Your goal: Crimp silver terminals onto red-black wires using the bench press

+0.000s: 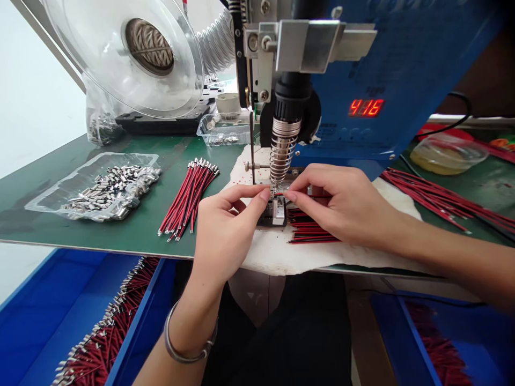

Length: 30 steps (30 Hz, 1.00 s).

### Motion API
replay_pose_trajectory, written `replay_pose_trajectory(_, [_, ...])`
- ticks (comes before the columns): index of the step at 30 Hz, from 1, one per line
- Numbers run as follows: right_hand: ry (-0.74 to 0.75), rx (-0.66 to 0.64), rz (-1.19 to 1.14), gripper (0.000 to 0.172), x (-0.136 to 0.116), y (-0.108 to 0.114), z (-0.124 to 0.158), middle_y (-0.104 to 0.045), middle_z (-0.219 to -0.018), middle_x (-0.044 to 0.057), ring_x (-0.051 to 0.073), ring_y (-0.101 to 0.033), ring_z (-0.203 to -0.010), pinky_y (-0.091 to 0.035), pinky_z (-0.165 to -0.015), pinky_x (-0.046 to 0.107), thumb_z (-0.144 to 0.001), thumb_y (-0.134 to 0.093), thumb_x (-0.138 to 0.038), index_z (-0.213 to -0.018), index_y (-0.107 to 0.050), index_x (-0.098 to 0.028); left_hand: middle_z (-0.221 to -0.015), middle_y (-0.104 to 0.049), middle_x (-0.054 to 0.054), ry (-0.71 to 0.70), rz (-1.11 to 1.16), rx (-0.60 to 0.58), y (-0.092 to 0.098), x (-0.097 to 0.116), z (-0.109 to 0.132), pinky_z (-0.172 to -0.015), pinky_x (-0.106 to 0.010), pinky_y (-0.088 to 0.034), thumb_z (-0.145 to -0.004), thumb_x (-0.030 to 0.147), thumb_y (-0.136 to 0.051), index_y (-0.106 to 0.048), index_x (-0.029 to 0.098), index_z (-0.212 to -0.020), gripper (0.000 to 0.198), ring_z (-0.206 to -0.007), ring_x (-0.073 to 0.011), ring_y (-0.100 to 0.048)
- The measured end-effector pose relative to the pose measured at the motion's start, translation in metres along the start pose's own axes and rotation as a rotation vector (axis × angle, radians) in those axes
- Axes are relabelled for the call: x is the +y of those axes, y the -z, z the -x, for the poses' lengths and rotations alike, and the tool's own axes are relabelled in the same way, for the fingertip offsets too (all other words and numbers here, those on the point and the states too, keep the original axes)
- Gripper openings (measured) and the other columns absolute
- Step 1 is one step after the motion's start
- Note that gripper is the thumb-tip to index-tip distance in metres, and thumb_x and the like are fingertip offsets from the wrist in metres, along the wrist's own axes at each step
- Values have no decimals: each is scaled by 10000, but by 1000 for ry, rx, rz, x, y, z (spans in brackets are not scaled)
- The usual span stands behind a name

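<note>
My left hand [225, 228] is closed in a pinch, thumb and forefinger meeting at the soldering tip [274, 186]; whatever lies between them is hidden. From the other side my right hand [338, 201] pinches a thin red and black wire [280, 194], its end reaching in under the tip. Just below the fingertips sits a small metal fixture [278, 210]. Under my right hand, a bunch of red and black wires [309, 233] lies on the white cloth [277, 257].
On the left are a clear tray [40, 198] of small metal connectors and a bundle of wires with metal ends [187, 198]. The blue soldering machine [341, 136] stands behind. More wires [430, 198] lie right. Blue bins [44, 305] hang below the table's edge.
</note>
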State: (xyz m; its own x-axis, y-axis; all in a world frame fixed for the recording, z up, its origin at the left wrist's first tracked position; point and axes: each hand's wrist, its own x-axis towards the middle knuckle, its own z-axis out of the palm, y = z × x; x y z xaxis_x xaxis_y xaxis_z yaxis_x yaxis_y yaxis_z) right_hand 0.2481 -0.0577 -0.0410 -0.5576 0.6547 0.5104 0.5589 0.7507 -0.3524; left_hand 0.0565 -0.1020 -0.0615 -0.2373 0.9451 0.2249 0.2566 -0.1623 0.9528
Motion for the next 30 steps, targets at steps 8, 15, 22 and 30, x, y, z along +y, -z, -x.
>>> replay_pose_trajectory(8, [-8, -4, -9, 160, -1, 1, 0, -636, -752, -14, 91, -497, -595, -383, -608, 263, -954, -612, -266, -851, -684, -167, -860, -774, -40, -3, -1, 0, 0, 0, 0, -607, -235, -462, -795, 421, -787, -823, 236, -874, 204, -717, -158, -658])
replay_pose_trajectory(15, [-10, -9, 4, 165, -2, 1, 0, -652, -761, 3, 114, -524, -619, -376, -603, 275, -952, -599, -277, -853, -680, -173, -869, -765, -58, -22, 18, -28, 0, -1, 0, -619, -257, -483, -821, 422, -757, -818, 210, -925, 244, -760, -189, -675])
replay_pose_trajectory(22, [-14, -11, 2, 157, -2, 1, 0, -649, -766, 2, 110, -500, -598, -375, -586, 269, -954, -601, -276, -857, -681, -181, -907, -768, -71, -30, 9, -27, 1, -1, 0, -581, -261, -477, -819, 414, -756, -817, 202, -939, 251, -771, -204, -679])
replay_pose_trajectory(30, [-5, -2, -2, 156, -2, 0, 0, -643, -763, -1, 106, -497, -596, -375, -594, 267, -952, -603, -269, -860, -683, -172, -902, -771, -59, -29, -3, -27, 1, -1, 0, -630, -264, -485, -818, 417, -763, -818, 219, -935, 237, -780, -195, -677])
